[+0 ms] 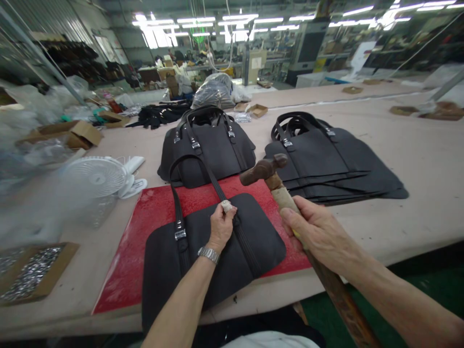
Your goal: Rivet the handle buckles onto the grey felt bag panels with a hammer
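Observation:
My right hand [319,232] is closed around the taped wooden handle of a ball-peen hammer [260,171]. The hammer's head is raised over the red mat [134,246], to the right of the bag panel's strap. With a wristwatch on its wrist, my left hand [222,224] pinches a small whitish piece [226,206] upright against the strap; its exact kind is unclear. Below that hand lies a black bag panel [163,270] with a looped handle [175,203]. A silver buckle [180,234] shows on the left strap, while my fingers partly cover the right strap's fittings.
Behind the mat are a stack of black bag panels [213,154] and another stack [326,157] to the right. On the left stand a white fan [96,179] and a carton of small metal parts [32,273]. The table's front edge [290,292] runs close to me.

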A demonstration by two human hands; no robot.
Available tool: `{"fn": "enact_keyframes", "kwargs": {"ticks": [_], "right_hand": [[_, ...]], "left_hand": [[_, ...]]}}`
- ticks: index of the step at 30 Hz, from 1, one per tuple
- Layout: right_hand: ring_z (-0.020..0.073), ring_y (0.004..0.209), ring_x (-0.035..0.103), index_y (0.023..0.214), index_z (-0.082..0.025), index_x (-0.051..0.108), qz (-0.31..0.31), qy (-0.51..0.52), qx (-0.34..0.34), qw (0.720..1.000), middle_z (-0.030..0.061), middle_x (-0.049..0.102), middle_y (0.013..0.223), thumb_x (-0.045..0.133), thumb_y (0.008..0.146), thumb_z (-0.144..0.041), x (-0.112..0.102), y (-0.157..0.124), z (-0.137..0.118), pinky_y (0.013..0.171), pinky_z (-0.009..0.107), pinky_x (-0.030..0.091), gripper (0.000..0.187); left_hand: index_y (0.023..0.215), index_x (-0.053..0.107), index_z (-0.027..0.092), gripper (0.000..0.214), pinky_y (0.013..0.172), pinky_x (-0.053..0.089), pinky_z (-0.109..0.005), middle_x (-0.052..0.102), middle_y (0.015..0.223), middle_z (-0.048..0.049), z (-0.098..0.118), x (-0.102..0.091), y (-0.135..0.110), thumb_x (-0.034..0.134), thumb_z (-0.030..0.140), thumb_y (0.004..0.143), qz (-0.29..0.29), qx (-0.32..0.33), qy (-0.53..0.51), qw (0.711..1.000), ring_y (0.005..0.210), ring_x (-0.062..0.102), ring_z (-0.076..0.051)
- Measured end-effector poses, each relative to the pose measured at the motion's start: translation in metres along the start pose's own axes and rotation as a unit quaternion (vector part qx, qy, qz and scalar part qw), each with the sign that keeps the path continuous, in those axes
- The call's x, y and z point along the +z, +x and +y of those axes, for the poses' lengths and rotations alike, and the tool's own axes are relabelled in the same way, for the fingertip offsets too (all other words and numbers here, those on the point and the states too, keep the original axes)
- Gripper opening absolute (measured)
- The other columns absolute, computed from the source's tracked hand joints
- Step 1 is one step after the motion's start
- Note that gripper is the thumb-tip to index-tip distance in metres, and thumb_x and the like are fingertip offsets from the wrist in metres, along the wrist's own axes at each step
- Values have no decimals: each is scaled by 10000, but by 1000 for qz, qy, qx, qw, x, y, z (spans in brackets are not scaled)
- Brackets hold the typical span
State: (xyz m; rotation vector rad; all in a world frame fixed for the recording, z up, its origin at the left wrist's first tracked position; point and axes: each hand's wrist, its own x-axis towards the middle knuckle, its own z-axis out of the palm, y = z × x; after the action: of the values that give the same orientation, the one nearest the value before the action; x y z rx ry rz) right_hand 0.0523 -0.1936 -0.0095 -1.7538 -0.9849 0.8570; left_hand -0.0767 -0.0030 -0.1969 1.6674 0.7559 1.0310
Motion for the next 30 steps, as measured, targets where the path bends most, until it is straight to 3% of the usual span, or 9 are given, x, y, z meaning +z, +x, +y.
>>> {"fn": "enact_keyframes", "kwargs": {"ticks": [6, 9, 13, 15, 19, 22, 24, 27, 30], "right_hand": [[100, 478, 438, 791, -204, 433, 103, -147, -150, 972, -33, 457, 585, 399, 970, -563, -4, 0, -36, 447, 217, 326, 403], [109, 481, 401, 805, -205, 401, 140, -240, -204, 939, -24, 456, 582, 371, 988, -467, 9, 10, -27, 481, 247, 257, 322], [149, 547, 464, 893, -184, 454, -8, -426, -149, 892, 29, 554, 675, 437, 960, -288, 21, 31, 9, 524, 287, 164, 125], [151, 552, 465, 904, -183, 472, -44, -458, -138, 877, 33, 568, 692, 455, 951, -283, 14, 35, 5, 525, 290, 148, 112], [102, 450, 351, 828, -202, 432, 128, -321, -229, 910, -34, 436, 570, 409, 983, -433, -5, 28, -51, 477, 257, 186, 279], [94, 476, 422, 846, -196, 435, 262, -205, -307, 891, -33, 469, 605, 406, 990, -446, 2, 26, -60, 504, 235, 279, 291], [116, 458, 439, 828, -192, 430, 206, -273, -268, 901, -19, 482, 586, 432, 965, -359, 14, 30, -33, 484, 257, 243, 216], [196, 533, 547, 873, -180, 478, -3, -459, -126, 879, 43, 577, 643, 428, 944, -285, 21, 38, 24, 499, 297, 162, 136], [230, 646, 605, 968, -186, 525, -41, -487, -89, 868, 66, 631, 763, 410, 970, -339, 5, 40, 64, 528, 299, 203, 191]], "left_hand": [[1052, 603, 175, 228, 809, 529, -306, 696, 956, -79, 4, 2, -5, 633, 312, 873, -31, 40, 42, 998, 864, 666, -202], [1065, 610, 174, 249, 819, 524, -325, 693, 963, -83, 4, 1, -4, 638, 319, 864, -34, 47, 56, 997, 872, 658, -214], [1037, 633, 174, 214, 803, 505, -318, 686, 933, -66, 5, 0, -5, 614, 308, 871, -46, 62, 80, 994, 844, 642, -205], [1020, 638, 176, 199, 792, 500, -312, 683, 910, -60, 4, 0, -5, 609, 309, 874, -51, 59, 86, 993, 825, 639, -201], [1050, 628, 177, 232, 832, 502, -328, 690, 953, -77, 1, -1, -5, 629, 315, 863, -44, 48, 79, 995, 882, 650, -222], [1073, 615, 173, 249, 865, 496, -337, 691, 994, -85, 1, -1, -5, 632, 309, 865, -43, 48, 81, 995, 916, 649, -226], [1062, 613, 175, 227, 846, 492, -322, 689, 968, -70, 3, -1, -6, 621, 300, 872, -51, 49, 84, 994, 895, 644, -214], [1019, 622, 182, 177, 773, 476, -285, 667, 884, -31, 8, -2, -6, 603, 289, 880, -66, 52, 91, 992, 811, 618, -185], [1013, 624, 188, 172, 775, 464, -282, 655, 886, -22, 10, -2, -5, 612, 282, 870, -57, 58, 94, 992, 807, 606, -180]]}}
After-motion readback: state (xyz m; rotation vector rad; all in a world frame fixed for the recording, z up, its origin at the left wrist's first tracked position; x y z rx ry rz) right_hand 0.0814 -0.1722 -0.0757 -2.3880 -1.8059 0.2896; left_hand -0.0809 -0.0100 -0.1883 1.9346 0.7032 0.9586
